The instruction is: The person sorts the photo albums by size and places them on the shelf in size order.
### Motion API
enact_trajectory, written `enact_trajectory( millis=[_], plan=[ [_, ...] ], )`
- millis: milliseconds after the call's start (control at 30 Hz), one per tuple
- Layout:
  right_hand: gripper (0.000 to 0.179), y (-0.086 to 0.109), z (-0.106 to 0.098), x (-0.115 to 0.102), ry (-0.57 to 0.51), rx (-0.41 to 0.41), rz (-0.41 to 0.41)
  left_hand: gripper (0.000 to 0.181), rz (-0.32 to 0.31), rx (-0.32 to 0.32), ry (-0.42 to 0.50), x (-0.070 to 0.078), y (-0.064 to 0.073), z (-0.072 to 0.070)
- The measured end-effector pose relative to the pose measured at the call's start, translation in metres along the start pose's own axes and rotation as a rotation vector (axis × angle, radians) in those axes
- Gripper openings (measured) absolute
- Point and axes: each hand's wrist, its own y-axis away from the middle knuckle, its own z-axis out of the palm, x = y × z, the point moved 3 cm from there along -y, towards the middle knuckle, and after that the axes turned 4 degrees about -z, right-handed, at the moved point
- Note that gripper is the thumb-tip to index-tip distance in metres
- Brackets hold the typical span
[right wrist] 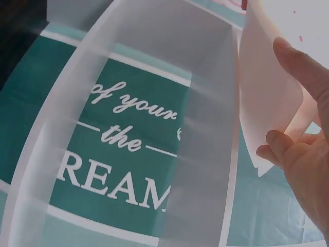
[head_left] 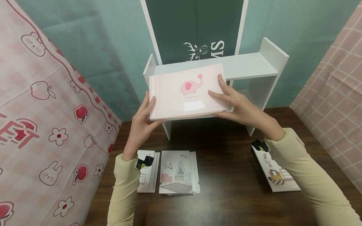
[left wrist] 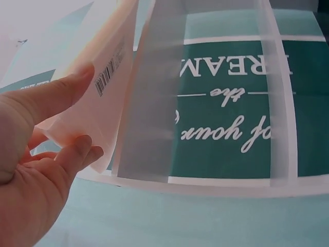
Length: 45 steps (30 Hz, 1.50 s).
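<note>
Both hands hold a pale pink notebook (head_left: 169,88) up in front of the white shelf's top board, its elephant cover facing me. Layered edges show at its left end; whether it is one or a small stack, I cannot tell. The left hand (head_left: 141,121) grips the left end, thumb on one face and fingers on the other. At the right end, the right hand (head_left: 240,106) has fingers spread over the cover and the thumb at the lower edge. A barcode shows on the notebook's back (left wrist: 108,77) in the left wrist view. The white shelf (head_left: 251,67) stands behind.
On the dark wooden table (head_left: 226,188), two piles of printed notebooks lie at the left, the nearer to the middle showing a crib picture (head_left: 176,172). Another notebook with a digger picture (head_left: 278,175) lies under the right forearm. Patterned cloths (head_left: 56,110) hang at both sides.
</note>
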Motion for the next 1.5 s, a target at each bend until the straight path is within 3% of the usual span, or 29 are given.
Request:
enact_trajectory(
  millis=[200, 300, 433, 533, 767, 1100, 1500],
  plan=[
    [0.075, 0.002, 0.002, 0.001, 0.053, -0.014, -0.021, 0.071, -0.010, 0.032, -0.168, 0.004, 0.004, 0.002],
    [0.075, 0.003, 0.004, 0.002, 0.082, -0.013, -0.033, 0.071, -0.006, 0.058, -0.234, -0.007, 0.004, 0.001],
    [0.076, 0.003, 0.005, 0.003, 0.100, 0.000, -0.032, 0.071, 0.017, 0.082, -0.254, -0.026, 0.005, 0.001],
    [0.073, 0.003, 0.005, 0.003, 0.121, 0.019, -0.030, 0.070, 0.039, 0.102, -0.267, -0.028, 0.005, 0.001],
    [0.073, 0.002, 0.000, 0.002, 0.184, 0.095, -0.067, 0.065, 0.110, 0.157, -0.302, -0.025, 0.003, 0.002],
    [0.066, 0.000, -0.003, -0.008, 0.202, 0.099, -0.134, 0.052, 0.252, 0.194, -0.388, -0.017, 0.000, 0.005],
    [0.046, -0.001, -0.004, -0.024, 0.273, 0.177, -0.172, 0.040, 0.324, 0.255, -0.492, -0.005, -0.002, 0.009]
  ],
)
